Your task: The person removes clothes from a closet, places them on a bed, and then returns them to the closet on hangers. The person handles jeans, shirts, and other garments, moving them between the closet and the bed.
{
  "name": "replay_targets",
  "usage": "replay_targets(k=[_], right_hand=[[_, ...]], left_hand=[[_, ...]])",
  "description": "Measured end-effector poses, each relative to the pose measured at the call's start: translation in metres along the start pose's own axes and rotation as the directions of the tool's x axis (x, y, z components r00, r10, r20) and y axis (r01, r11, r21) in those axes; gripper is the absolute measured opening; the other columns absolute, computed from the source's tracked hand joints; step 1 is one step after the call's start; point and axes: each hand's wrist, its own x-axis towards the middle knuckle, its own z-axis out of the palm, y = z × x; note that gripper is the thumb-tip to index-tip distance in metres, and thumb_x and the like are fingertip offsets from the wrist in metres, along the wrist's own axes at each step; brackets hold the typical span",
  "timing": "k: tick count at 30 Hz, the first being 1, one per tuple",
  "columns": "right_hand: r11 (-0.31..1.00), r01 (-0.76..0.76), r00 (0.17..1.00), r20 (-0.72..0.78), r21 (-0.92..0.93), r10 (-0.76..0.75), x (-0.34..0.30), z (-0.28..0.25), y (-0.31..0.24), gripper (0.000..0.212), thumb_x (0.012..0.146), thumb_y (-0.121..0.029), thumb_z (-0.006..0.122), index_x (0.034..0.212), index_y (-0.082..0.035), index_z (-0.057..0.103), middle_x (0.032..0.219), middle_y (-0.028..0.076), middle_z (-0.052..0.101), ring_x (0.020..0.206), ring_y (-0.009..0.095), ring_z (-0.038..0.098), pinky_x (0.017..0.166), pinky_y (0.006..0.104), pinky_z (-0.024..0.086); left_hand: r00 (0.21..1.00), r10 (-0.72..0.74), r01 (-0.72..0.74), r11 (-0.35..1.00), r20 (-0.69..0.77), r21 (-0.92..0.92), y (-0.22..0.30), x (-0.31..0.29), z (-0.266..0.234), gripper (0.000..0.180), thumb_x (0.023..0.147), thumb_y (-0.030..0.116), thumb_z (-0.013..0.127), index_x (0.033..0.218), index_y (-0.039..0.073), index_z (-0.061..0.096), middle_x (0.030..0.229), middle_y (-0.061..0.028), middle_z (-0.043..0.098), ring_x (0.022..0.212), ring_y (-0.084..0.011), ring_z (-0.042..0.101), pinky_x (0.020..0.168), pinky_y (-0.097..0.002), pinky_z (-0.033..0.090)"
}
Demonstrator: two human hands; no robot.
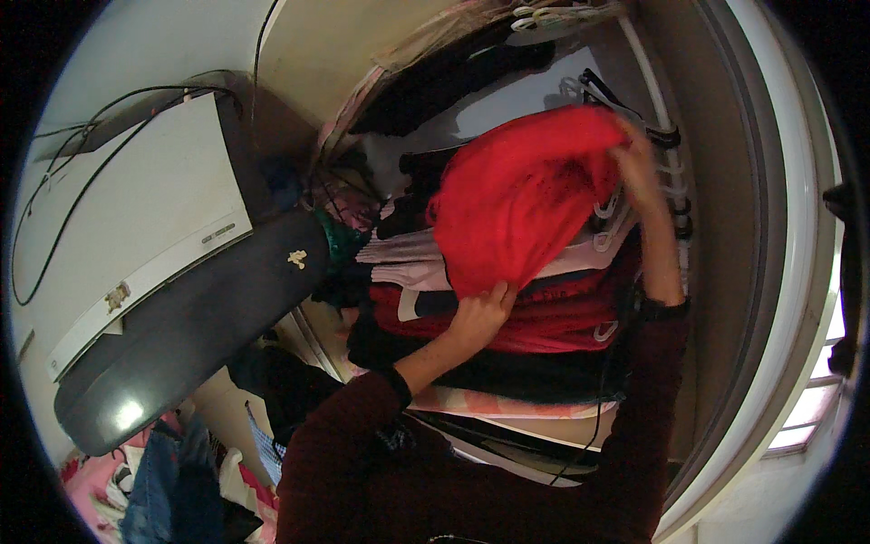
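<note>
A bright red garment (526, 195) is bunched between my two hands, over a row of clothes on hangers. My left hand (485, 317) pinches its lower edge, with the fingers closed on the cloth. At its upper right end, my right hand (642, 172) grips the fabric, slightly smeared by motion. A white hanger (605, 238) shows under the red cloth, close to my right hand. Below the garment hang a pale pink striped one (403, 258) and a dark red one (553, 317) with lettering. Part of the hanging row is hidden behind the red cloth and my arms.
Hanger hooks line a rail (672, 163) along the right wall of the wardrobe. Dark clothes (444, 82) hang at the far end. To the left are a white printer-like machine (154, 199), a long black case (199, 335) and loose cables. Piled clothes with jeans (168, 480) lie lower left.
</note>
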Motion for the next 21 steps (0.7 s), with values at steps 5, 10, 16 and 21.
replay_targets(k=[5,10,16,21], right_hand=[[0.897,-0.075,0.974,-0.160,0.437,0.160,0.036,-0.023,-0.011,0.040,0.098,-0.010,0.059,0.138,-0.001,0.055,0.136,0.011,0.062,0.121,0.023,0.061,0.105,0.0367,0.048],[0.784,-0.170,0.956,-0.092,0.598,0.278,0.032,-0.013,-0.008,0.039,0.098,-0.008,0.058,0.136,-0.002,0.055,0.131,0.013,0.064,0.119,0.026,0.063,0.103,0.0410,0.051],[0.699,-0.214,0.960,0.016,0.683,0.278,0.024,-0.014,0.032,0.041,0.097,-0.009,0.059,0.137,-0.002,0.055,0.130,0.013,0.065,0.121,0.027,0.062,0.104,0.0417,0.051],[0.985,0.057,0.880,0.474,-0.165,0.028,0.001,0.020,0.014,0.044,0.092,-0.023,0.071,0.129,-0.001,0.062,0.129,0.010,0.066,0.116,0.024,0.064,0.098,0.0335,0.050]], left_hand=[[0.998,-0.022,0.021,1.000,0.061,0.015,0.002,0.002,-0.006,0.047,0.083,0.010,0.060,0.130,0.007,0.059,0.107,-0.0121,0.060,0.063,-0.0257,0.068,0.054,-0.0413,0.057],[0.982,-0.088,0.100,0.993,0.166,-0.064,-0.010,0.000,-0.004,0.055,0.075,0.007,0.067,0.130,0.008,0.058,0.111,-0.0135,0.061,0.067,-0.0310,0.069,0.058,-0.0443,0.057],[0.975,-0.118,0.144,0.981,0.190,-0.130,-0.015,0.008,-0.009,0.066,0.068,0.003,0.073,0.131,0.008,0.057,0.109,-0.0138,0.063,0.082,-0.0367,0.069,0.071,-0.0479,0.057],[0.984,-0.078,0.101,0.986,0.159,-0.137,-0.031,0.003,0.003,0.058,0.072,0.002,0.070,0.128,0.007,0.058,0.117,-0.0149,0.061,0.095,-0.0393,0.066,0.081,-0.0496,0.055]])
